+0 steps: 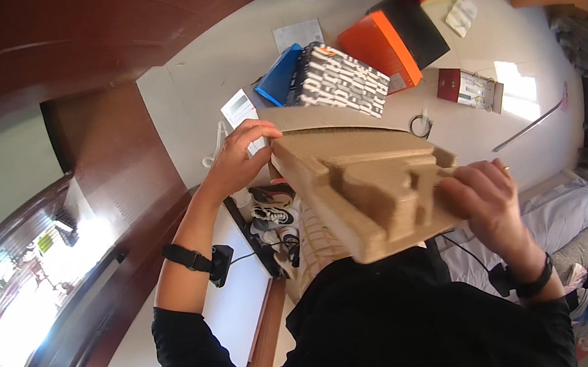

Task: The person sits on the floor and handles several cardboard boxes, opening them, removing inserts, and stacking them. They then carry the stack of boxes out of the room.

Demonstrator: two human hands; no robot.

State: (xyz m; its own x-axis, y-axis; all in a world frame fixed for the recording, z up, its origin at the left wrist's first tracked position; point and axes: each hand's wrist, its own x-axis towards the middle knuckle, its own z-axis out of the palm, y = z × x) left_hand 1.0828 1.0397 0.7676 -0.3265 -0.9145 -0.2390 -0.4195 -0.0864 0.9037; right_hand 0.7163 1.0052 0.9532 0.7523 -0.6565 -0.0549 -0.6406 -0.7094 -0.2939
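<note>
A brown moulded-pulp packing tray with deep recesses is held tilted before my chest. My right hand grips its near right side, fingers curled over the edge. Behind the tray rises the flap of a brown cardboard box; the rest of the box is mostly hidden by the tray. At the far left corner, where tray and cardboard meet, my left hand pinches the cardboard edge. Black straps with small devices sit on both wrists.
On the floor beyond lie a black-and-white patterned box, a blue box, an orange box and a coiled cable. Shoes stand beside a white-topped surface at left. A bed is at right.
</note>
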